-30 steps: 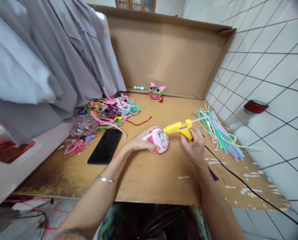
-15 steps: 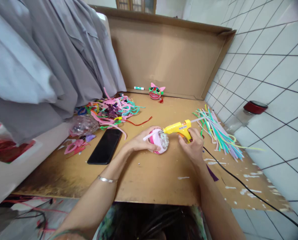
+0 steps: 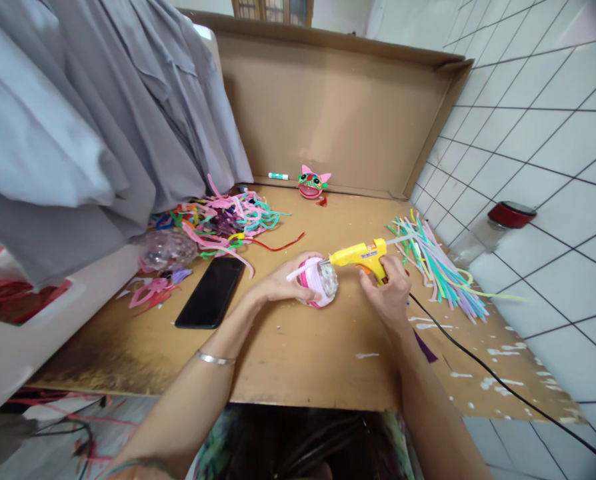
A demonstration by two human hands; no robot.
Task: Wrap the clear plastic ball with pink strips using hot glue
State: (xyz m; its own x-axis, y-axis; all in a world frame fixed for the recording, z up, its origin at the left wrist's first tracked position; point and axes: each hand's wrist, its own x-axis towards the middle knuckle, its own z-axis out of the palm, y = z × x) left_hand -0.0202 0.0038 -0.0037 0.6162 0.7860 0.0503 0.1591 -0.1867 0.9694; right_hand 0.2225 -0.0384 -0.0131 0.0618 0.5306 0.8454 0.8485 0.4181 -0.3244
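Note:
Near the middle of the table, my left hand [image 3: 284, 283] is wrapped round a pink and white ball-like piece [image 3: 316, 287] with a pale, rough right side. A light pink strip sticks out from its upper left. My right hand [image 3: 389, 293] grips a yellow glue gun [image 3: 362, 257] by its handle, fingers closed. The metal nozzle points left and is at the top edge of the pink piece. A clear glue stick juts from the gun's back, and a black cord runs off to the lower right.
A black phone [image 3: 211, 293] lies left of my left hand. Tangled pipe cleaners [image 3: 243, 213] are behind it, straight ones [image 3: 438, 267] at the right. A small colourful figure [image 3: 311, 184] and a marker [image 3: 278, 177] stand or lie by the cardboard backboard [image 3: 328, 113].
My right hand and the glue gun have shifted slightly to the right, the nozzle with them. My left hand and the pink piece have stayed in place.

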